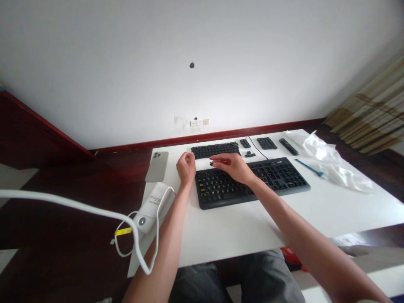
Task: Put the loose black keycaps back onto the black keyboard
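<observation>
Carefully, a person seated at a white counter (221,240) pinches a small dark key (211,163) in the right grip (232,165), thumb and fingers closed on it near the back edge of a black keyboard (279,174). The left grip (186,166) is curled shut beside the keyboard's far left corner; whether anything sits inside it cannot be told. Behind the keyboard lie loose keys in groups: a long block (217,150) at left, a small cluster (245,143) next to it, a few arrow keys (250,154) closer in, and a square pad (267,143) farther right. A thin black cord (257,147) runs back between them. At right rest a slim dark object (288,146), a teal brush (309,167) and crumpled clear plastic (322,149). At left, a phone (158,167) lies face down near a white power unit (154,203), with a white cable (78,205) looping across the foreground.
</observation>
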Tool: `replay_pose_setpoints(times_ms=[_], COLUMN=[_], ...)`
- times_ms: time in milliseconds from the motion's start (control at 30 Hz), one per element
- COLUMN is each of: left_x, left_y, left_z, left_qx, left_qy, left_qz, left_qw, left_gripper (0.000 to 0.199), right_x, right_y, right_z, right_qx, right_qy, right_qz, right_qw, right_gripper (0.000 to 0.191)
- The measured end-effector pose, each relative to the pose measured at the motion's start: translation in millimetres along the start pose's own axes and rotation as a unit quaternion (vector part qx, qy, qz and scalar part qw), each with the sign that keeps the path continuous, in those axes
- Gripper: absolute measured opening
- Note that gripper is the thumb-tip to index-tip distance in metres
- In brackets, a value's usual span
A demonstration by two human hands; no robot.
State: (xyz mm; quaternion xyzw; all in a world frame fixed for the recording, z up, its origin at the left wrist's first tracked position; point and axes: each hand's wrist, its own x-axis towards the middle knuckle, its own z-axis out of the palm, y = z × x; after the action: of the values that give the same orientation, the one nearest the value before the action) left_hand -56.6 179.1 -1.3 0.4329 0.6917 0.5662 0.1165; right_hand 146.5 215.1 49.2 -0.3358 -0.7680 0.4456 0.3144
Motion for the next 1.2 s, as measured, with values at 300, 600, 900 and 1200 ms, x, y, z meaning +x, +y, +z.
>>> replay_pose_setpoints(times_ms=[300,600,900,1200], left_x=[-1,0,0,-1], left_y=[-4,-4,-4,-3], left_z=[0.9,0.3,1.5,0.9], left_qx=[0.002,-0.005,-0.01,-0.005], left_qy=[0.004,-0.001,0.005,0.003], left_qz=[0.021,0.001,0.005,0.0], left_qw=[1.0,1.0,1.0,1.0], left_gripper=[0.037,0.037,0.036,0.036], right_x=[-61,-81,-98,-99], right_y=[-5,4,5,7], right_z=[8,15,22,24], right_qx=[0.363,0.297,-0.115,-0.212], right_qy=[-0.045,-0.03,0.021,-0.036], right_qz=[0.21,0.198,0.04,-0.096], right_qw=[0.907,0.933,0.992,0.972], right_gripper=[0.038,0.04,0.017,0.017])
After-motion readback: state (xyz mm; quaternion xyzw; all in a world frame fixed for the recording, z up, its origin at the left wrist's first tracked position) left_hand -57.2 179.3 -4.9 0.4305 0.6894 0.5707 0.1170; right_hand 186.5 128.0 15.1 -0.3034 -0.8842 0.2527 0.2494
